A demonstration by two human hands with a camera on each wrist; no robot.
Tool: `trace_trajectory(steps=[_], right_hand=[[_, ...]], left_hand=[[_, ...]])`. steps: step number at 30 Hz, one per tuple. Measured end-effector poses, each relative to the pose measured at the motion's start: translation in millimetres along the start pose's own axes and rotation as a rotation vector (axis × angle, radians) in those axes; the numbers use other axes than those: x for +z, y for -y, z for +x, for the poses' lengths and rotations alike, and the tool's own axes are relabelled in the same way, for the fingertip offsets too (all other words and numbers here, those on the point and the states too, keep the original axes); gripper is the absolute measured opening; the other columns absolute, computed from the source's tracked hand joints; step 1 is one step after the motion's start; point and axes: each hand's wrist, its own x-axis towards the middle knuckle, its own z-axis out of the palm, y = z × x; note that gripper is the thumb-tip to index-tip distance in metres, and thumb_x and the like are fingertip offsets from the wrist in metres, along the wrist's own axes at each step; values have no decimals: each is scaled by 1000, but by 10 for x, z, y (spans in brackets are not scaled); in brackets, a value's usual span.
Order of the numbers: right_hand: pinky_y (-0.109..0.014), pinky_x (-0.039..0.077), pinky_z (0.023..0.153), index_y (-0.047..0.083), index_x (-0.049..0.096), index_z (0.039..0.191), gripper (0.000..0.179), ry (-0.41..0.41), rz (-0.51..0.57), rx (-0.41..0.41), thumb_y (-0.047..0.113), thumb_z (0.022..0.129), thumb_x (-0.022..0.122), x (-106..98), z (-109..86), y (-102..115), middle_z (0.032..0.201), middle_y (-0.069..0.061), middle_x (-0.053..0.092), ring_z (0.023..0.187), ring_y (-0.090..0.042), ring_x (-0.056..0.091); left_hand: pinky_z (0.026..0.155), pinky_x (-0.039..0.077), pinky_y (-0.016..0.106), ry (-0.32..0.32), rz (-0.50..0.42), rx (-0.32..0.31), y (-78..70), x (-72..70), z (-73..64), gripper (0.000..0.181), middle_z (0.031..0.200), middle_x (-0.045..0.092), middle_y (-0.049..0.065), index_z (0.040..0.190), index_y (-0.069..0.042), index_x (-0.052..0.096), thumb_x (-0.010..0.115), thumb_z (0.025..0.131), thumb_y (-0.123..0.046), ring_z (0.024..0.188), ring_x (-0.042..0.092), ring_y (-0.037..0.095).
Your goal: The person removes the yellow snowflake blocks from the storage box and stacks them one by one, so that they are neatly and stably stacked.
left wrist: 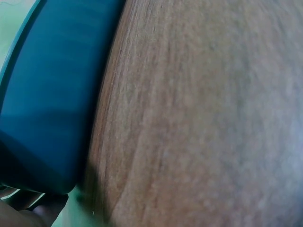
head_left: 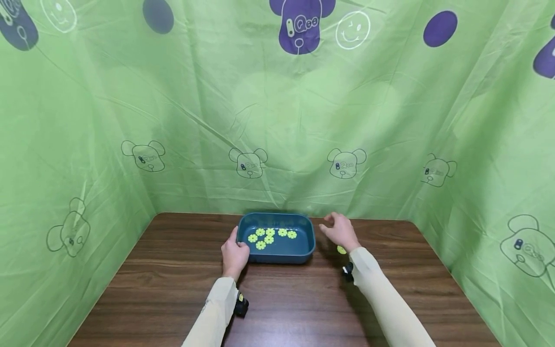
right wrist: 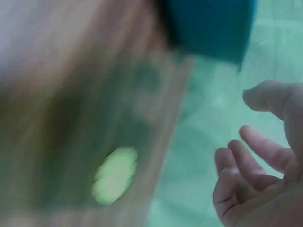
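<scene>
A dark teal rectangular bin (head_left: pixel 277 259) stands near the back of the table, with several yellow-green flower-shaped pieces (head_left: pixel 260 245) lying flat inside. My left hand (head_left: pixel 235 253) grips the bin's left end, thumb by the rim. In the left wrist view, fingers (left wrist: pixel 45 210) show at the corner of the bin's outer wall (left wrist: pixel 52 94). To the right of the bin, my right hand (head_left: pixel 341 231) hovers with loosely bent fingers and a gap between thumb and fingertips. It holds nothing. One more flower-shaped piece (right wrist: pixel 115 176) lies on the table below it, partly hidden by the wrist in the head view.
The brown wood-grain table (head_left: pixel 173 289) ends at a green curtain (head_left: pixel 295 188) hung behind and on both sides. Mouse heads and smiley faces are printed on the cloth. A small black camera sits at each wrist (head_left: pixel 241 306).
</scene>
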Motion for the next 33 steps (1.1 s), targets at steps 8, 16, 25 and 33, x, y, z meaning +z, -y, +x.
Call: trace_trajectory(steps=[8, 16, 25, 33], right_hand=[[-45, 53, 86, 5, 69, 117, 35, 80, 120, -108, 28, 91, 75, 283, 235, 728, 106, -13, 68, 98, -27, 64], [-37, 56, 81, 5, 74, 110, 29, 246, 151, -133, 25, 88, 77, 784, 193, 1168, 98, -7, 72, 90, -20, 66], [-38, 58, 83, 5, 78, 104, 26, 353, 57, -96, 24, 86, 81, 1206, 126, 1298, 98, -5, 76, 92, -21, 69], [-41, 57, 89, 10, 78, 107, 28, 409, 12, -73, 23, 82, 83, 1310, 161, 1293, 112, -6, 75, 109, -27, 68]], left_hand=[[108, 45, 54, 18, -3, -18, -2, 1, 29, 61, 147, 55, 21, 152, -8, 48, 51, 91, -4, 135, 52, 41], [106, 47, 55, -6, 9, 16, 10, 20, 32, 61, 142, 58, 24, 149, -7, 50, 52, 89, -3, 130, 55, 43], [102, 49, 55, -30, 27, 37, 20, 16, 24, 60, 137, 61, 25, 148, -8, 53, 53, 88, -2, 125, 59, 44], [103, 48, 55, -22, 20, 30, 7, -3, 12, 60, 139, 60, 24, 148, -8, 52, 52, 89, -3, 127, 58, 44]])
